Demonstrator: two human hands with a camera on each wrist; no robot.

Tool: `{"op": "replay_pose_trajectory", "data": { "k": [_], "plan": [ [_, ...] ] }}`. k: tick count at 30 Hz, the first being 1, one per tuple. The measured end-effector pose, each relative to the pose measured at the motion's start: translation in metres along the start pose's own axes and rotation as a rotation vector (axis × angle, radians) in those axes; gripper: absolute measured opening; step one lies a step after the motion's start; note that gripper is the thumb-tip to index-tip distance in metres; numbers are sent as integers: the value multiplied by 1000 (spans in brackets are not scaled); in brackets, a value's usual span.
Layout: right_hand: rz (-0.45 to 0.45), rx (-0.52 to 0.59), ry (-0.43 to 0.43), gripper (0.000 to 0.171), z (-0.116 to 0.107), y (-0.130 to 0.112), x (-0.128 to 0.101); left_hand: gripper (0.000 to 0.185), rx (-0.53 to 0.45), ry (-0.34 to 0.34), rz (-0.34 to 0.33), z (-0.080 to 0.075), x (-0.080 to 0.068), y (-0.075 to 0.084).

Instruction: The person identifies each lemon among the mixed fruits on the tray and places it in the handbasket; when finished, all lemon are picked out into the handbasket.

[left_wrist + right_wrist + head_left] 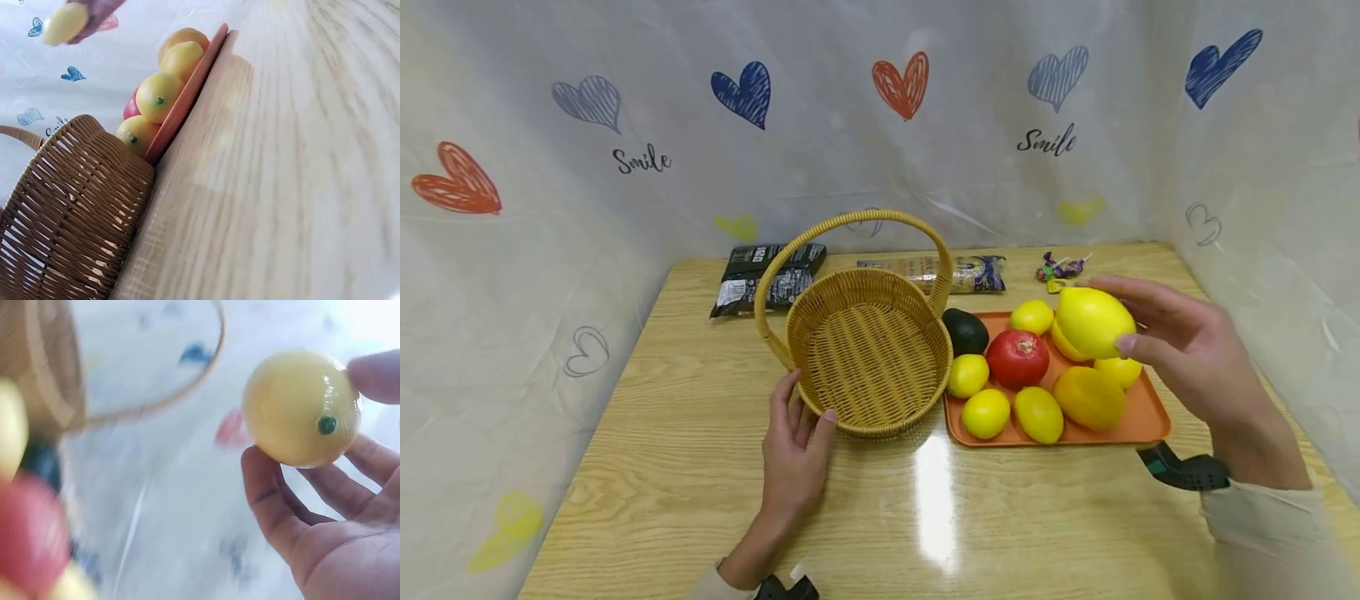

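My right hand [1187,350] pinches a yellow lemon [1096,323] between thumb and fingers, above the right part of the orange tray [1138,429]. In the right wrist view the lemon [300,409] shows a green stem end, clear of the other fruit. My left hand [797,454] holds the near left side of a round wicker basket [872,362], thumb at the rim and fingers along the outer wall. Nothing lies inside the basket. On the tray sit several lemons [987,413], a red pomegranate [1018,359], an orange-yellow fruit [1088,397] and a dark green avocado [966,332].
Behind the basket lie a black snack packet [767,277] and a long clear-and-purple packet [977,273]. Wrapped lollipops [1062,267] are at the back right. The basket's tall handle [857,217] arches over its far side. A heart-printed sheet [820,150] encloses the wooden table [700,467].
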State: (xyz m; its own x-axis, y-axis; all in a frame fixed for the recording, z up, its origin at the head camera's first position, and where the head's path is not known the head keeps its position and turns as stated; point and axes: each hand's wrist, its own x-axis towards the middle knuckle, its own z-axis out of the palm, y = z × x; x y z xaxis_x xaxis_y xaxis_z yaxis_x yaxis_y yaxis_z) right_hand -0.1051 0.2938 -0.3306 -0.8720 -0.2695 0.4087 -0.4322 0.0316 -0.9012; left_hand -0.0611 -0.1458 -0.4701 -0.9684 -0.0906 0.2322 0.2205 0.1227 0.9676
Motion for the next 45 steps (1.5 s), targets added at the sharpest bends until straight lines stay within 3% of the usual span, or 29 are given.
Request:
{"op": "replay_pose_trajectory", "data": {
  "k": [5, 11, 19, 23, 27, 31, 34, 39, 45],
  "plan": [
    [-8, 26, -175, 52, 41, -5, 41, 72, -2, 5, 22, 1, -1, -4],
    [15, -45, -432, 51, 97, 25, 74, 72, 11, 19, 21, 2, 0, -5],
    [5, -555, -746, 48, 161, 60, 80, 72, 9, 6, 36, 6, 0, -4],
    [1, -644, -791, 45, 181, 66, 75, 71, 29, -13, 57, 8, 3, -5],
    [-9, -641, -784, 43, 187, 67, 74, 71, 45, -14, 57, 7, 4, -5],
    [-14, -551, -765, 45, 173, 62, 77, 72, 42, -5, 46, 6, 2, -4],
    [-27, -437, -684, 46, 145, 54, 81, 72, 39, 5, 36, 5, 2, -5],
    [-60, -307, -420, 52, 71, 36, 80, 73, 19, 13, 22, 5, 0, -6],
    [-90, -51, -95, 47, -16, 32, 62, 73, 40, 20, 15, 2, -1, -4]
  ]
}}
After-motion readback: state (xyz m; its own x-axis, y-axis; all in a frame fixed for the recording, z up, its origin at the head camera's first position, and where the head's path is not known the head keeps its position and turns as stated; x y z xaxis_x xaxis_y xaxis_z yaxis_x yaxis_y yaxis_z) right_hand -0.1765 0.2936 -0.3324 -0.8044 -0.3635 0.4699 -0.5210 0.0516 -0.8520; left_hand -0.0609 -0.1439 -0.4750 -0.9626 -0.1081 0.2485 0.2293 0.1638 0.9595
